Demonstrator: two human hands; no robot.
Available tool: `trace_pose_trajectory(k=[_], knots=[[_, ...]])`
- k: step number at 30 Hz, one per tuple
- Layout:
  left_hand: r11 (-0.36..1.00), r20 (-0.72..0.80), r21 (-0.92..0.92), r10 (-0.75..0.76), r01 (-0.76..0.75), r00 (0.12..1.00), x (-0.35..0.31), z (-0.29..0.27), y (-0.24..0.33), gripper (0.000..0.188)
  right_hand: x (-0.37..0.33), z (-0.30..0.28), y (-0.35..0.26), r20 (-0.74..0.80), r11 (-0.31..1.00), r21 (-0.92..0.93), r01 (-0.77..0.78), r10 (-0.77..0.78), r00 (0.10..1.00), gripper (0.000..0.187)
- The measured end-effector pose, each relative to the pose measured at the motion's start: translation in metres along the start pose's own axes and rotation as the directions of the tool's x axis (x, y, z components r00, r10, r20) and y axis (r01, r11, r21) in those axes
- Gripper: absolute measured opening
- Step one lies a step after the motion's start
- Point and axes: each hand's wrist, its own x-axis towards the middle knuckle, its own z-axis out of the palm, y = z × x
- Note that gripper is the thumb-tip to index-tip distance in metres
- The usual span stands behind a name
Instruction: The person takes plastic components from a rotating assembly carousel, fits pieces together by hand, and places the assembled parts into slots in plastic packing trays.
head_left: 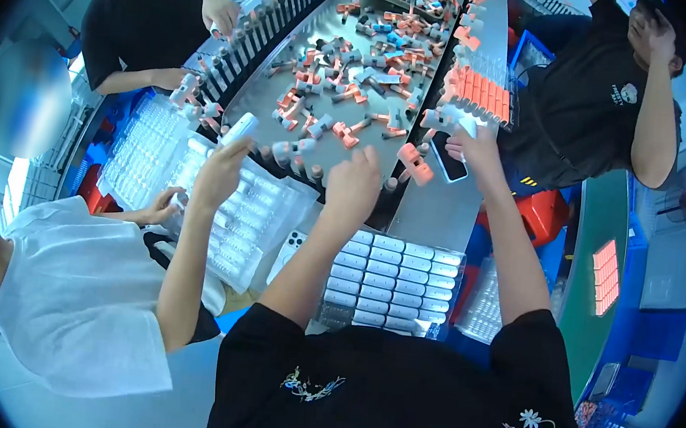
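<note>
My left hand (353,184) is over the near edge of the metal table, its fingers curled in; whatever it may hold is hidden. My right hand (475,151) grips a small white oblong part (469,122) between thumb and fingers, above the table's right side rail. Between the two hands a coral-coloured clip-like piece (416,164) stands at the rail. A dark-screened phone (449,160) with a pale frame lies just under my right hand. Nearest my body is a clear tray (457,295) with rows of white oblong cases (382,281).
Loose coral, grey and blue clip pieces (354,95) cover the metal table (263,95). Coral cases (480,91) stand in rows at right. At left a co-worker's hand (219,176) holds a white case (240,128) over clear trays (243,221). Other people stand across and at right.
</note>
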Motion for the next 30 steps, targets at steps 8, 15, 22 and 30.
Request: trace_pose_trajectory(k=[8,15,22,30], knots=[[0.898,-0.061,-0.270,-0.377,0.348,0.924,-0.035,-0.011,-0.027,0.052,-0.019,0.078,0.001,0.050,0.642,-0.765,0.045,-0.010,0.999,0.071],[0.874,0.282,-0.481,0.080,0.069,0.956,-0.149,0.035,0.030,0.018,-0.122,0.047,0.061,0.284,0.722,-0.609,0.328,-0.187,0.940,0.053],[0.885,0.371,-0.405,0.390,-0.231,0.843,-0.258,0.080,0.065,0.016,-0.328,-0.017,0.140,0.417,0.642,-0.709,0.290,0.050,0.908,0.041],[0.880,0.246,-0.232,0.465,-0.414,0.850,-0.304,0.078,0.071,0.036,-0.385,0.004,0.171,0.544,0.450,-0.743,0.496,-0.026,0.839,0.055]])
